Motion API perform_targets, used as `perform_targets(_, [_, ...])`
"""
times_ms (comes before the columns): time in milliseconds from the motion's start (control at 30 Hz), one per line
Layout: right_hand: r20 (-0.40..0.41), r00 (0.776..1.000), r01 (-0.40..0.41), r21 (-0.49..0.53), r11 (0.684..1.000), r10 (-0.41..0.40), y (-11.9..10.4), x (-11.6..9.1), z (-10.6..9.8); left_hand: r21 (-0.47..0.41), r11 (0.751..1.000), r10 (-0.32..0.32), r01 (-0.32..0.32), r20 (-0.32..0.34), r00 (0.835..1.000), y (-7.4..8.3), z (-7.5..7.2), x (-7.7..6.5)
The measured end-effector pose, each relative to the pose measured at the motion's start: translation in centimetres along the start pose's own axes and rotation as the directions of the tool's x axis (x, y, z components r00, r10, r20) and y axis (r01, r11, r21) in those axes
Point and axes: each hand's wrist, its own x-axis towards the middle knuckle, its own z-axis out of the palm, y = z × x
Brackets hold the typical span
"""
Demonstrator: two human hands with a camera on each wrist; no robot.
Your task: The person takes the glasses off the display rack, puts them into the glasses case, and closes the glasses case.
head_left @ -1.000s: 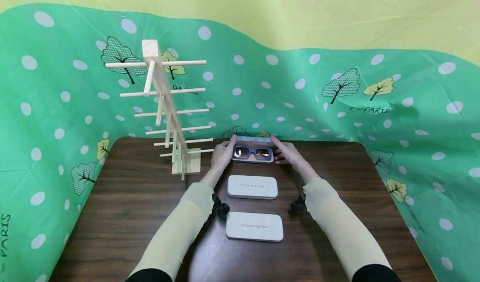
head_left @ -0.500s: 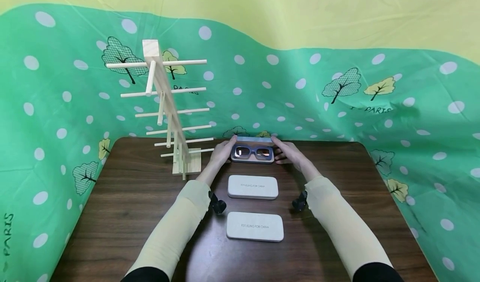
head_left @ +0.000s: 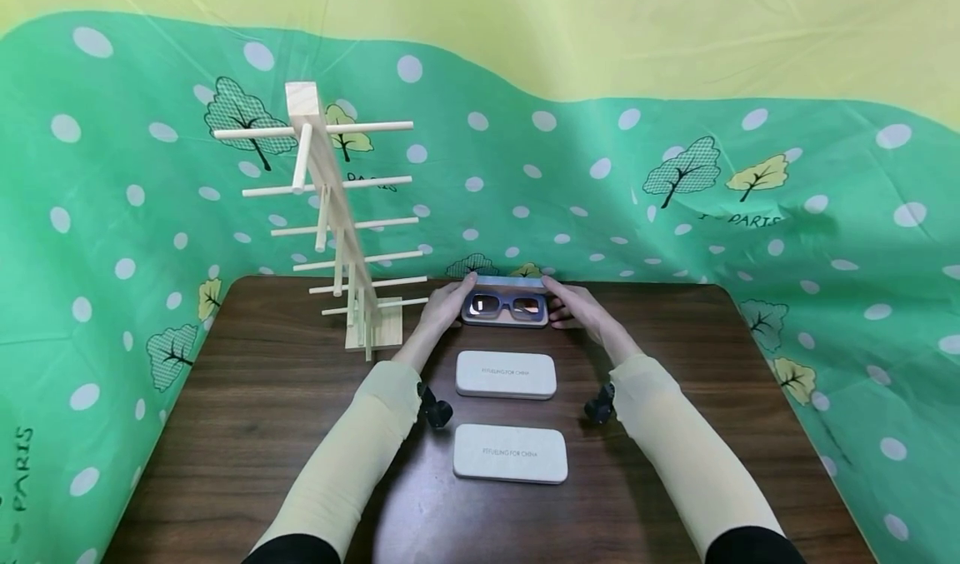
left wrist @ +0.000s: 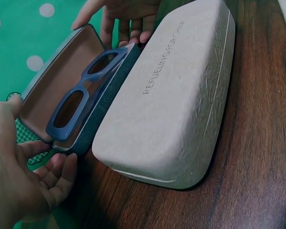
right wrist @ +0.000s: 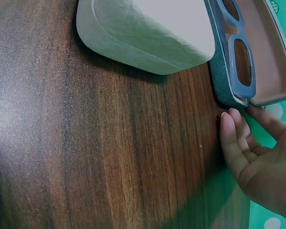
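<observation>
At the back of the table lies a glasses case [head_left: 510, 282] with its lid raised, showing a pinkish-brown lining. Blue-framed sunglasses [left wrist: 69, 109] sit folded inside, lenses facing the raised lid. My left hand [head_left: 446, 304] holds the case's left end, its thumb at the lid's corner and index finger by the hinge in the left wrist view. At the opposite end, my right hand [head_left: 579, 307] has its thumb at the lid's other corner. In the right wrist view, that hand's index finger reaches the hinge while its other fingers bend beside the case.
Two closed pale glasses cases with printed lettering lie in front, a middle one [head_left: 506, 374] and a nearer one [head_left: 510, 454]. A wooden peg rack [head_left: 322, 172] rises at the left, its pegs reaching toward my left hand. A green patterned cloth [head_left: 600, 197] hangs behind.
My left forearm has shifted slightly left and my right forearm slightly right. Both hands stay at the ends of the opened case, whose lid remains raised.
</observation>
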Motion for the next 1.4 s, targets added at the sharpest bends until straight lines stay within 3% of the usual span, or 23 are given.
perform_targets(333, [0.013, 1.0, 0.012, 0.01, 1.0, -0.012, 0.16, -0.36, -0.1, 0.004, 1.0, 0.021, -0.021, 0.059, 0.998, -0.19, -0.35, -0.26])
perform_targets(767, [0.031, 0.999, 0.029, 0.009, 1.0, -0.029, 0.28, -0.4, 0.13, -0.012, 1.0, 0.012, -0.011, 0.082, 0.997, -0.49, -0.49, -0.26])
perform_targets(1400, [0.06, 0.996, 0.063, 0.006, 0.998, -0.063, 0.69, -0.68, 0.02, 0.044, 0.995, 0.086, -0.092, 0.123, 0.989, -0.86, -0.79, -0.35])
